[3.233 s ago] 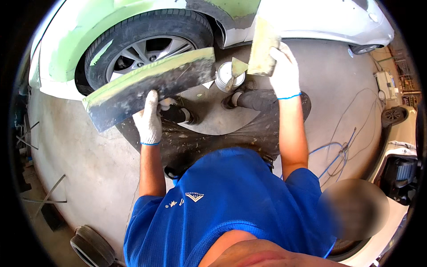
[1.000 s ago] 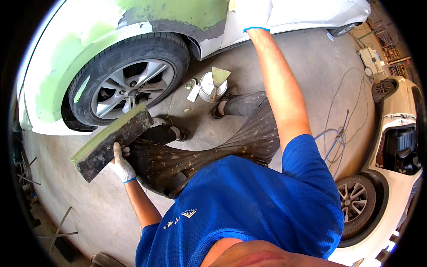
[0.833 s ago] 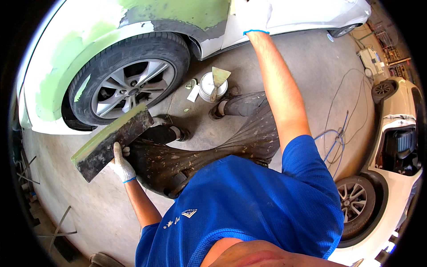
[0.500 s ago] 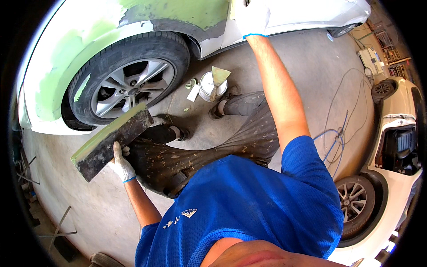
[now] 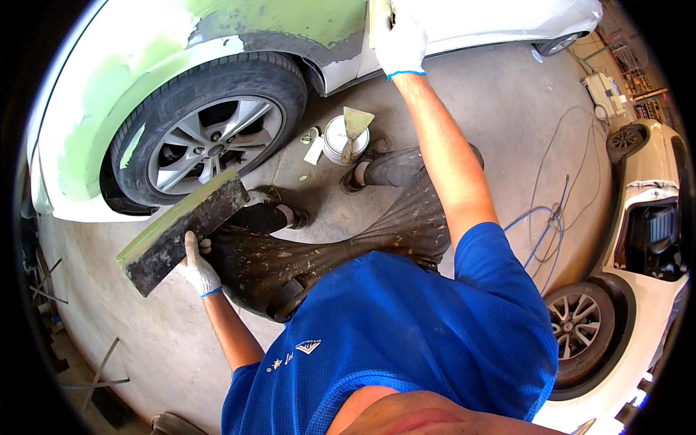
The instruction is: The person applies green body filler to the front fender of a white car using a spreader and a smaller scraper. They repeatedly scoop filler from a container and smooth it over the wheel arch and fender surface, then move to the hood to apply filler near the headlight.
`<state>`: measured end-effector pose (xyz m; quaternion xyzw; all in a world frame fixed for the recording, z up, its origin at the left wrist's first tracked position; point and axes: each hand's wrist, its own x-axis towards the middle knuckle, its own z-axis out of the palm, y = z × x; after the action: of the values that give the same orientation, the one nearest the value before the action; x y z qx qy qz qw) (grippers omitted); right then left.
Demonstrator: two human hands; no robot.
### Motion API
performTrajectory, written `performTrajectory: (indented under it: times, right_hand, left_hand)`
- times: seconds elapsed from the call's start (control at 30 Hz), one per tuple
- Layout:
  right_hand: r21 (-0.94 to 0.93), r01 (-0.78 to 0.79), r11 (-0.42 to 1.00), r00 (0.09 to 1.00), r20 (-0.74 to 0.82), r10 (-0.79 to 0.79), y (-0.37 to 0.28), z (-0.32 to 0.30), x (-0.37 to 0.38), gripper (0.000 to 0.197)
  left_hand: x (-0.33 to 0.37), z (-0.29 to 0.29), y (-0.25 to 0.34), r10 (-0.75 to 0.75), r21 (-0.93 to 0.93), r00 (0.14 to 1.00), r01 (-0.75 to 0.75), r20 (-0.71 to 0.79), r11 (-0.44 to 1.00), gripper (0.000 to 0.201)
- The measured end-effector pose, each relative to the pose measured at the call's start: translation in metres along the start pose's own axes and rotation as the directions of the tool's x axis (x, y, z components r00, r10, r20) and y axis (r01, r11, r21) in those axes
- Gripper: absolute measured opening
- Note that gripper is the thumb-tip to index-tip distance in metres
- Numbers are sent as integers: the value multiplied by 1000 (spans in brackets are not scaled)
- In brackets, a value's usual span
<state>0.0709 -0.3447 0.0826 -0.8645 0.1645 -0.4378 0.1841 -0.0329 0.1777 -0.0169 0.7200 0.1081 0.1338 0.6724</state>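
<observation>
In my gloved left hand [image 5: 197, 268], a wide dark board [image 5: 181, 243] with light green filler along its far edge is gripped by its near side. My gloved right hand [image 5: 403, 49] reaches up to the white car's side at the top, fingers closed round a flat pale tool [image 5: 375, 23] that looks like a filler spreader, partly cut off by the frame. Left of that hand, the car panel [image 5: 297, 23] carries green and grey filler patches. Below the panel is the front wheel [image 5: 216, 148].
A round can [image 5: 334, 142] stands on the floor between my feet and the car, a filler-smeared putty knife [image 5: 356, 125] lying across its lid. A blue hose [image 5: 554, 216] coils at the right. Beyond it is another pale car [image 5: 649, 163]. Metal stands [image 5: 94, 380] are at the left.
My right hand has moved a little left and down toward me, with the pale tool still in it. The left hand and board have barely moved.
</observation>
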Motion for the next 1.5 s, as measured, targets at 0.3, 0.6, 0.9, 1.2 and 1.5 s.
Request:
performTrajectory:
  times: [0.3,0.6,0.9,1.2,1.5]
  right_hand:
    - [25,-26,999,999,-20,27,19,15,-29,21]
    - [-111,-86,990,979,173,104,56,37,-72,21]
    - [486,-475,733,879,292,376,102,17,-131,21]
    - [721,-685,-102,661,674,329,-10,-51,-165,29]
    - [765,-617,-183,692,639,337,-25,-59,-174,36]
  left_hand:
    - [-2,2,3,-3,-9,1000,3,-2,1000,31]
    - [3,-3,-7,-37,-2,999,37,-10,999,30]
    - [-12,24,25,-22,-80,997,28,69,996,25]
    - [-47,122,85,101,-373,976,-22,192,927,30]
    - [-66,157,112,245,-410,924,-110,292,906,41]
